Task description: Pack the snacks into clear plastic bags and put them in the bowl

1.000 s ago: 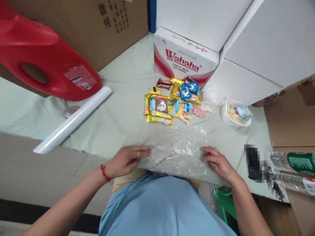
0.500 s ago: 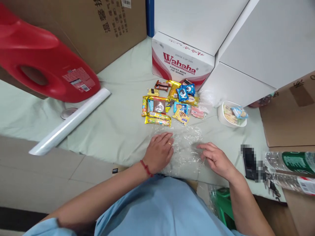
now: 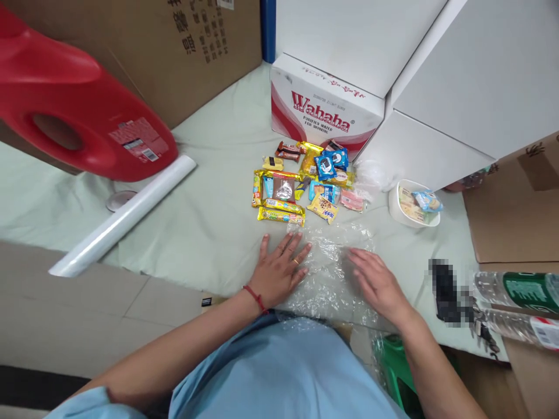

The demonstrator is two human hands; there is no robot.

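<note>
"Plastic film (image 3: pixel 328 265), thin and transparent, lies on the pale green cloth (image 3: pixel 209 233), before the person. Where are the hands?"

"Left hand (image 3: pixel 280 272) is palm down upon the left part of the film, with fingers spread wide, and it grasps nothing."

"And right hand (image 3: pixel 379 285)?"

"It is at the right part of the film. Its fingers are extended, a little bent, and I see nothing held in them. Whether the fingertips press the film, I cannot tell."

"What is near?"

"Just beyond the film are many wrapped snacks (image 3: pixel 285 190), in front of a white and red carton (image 3: pixel 323 110). To the right stands a white tub (image 3: pixel 408 217) with packets inside. Well to the left, a white roll (image 3: pixel 124 218) lies beside a red jug (image 3: pixel 91 145)."
</note>
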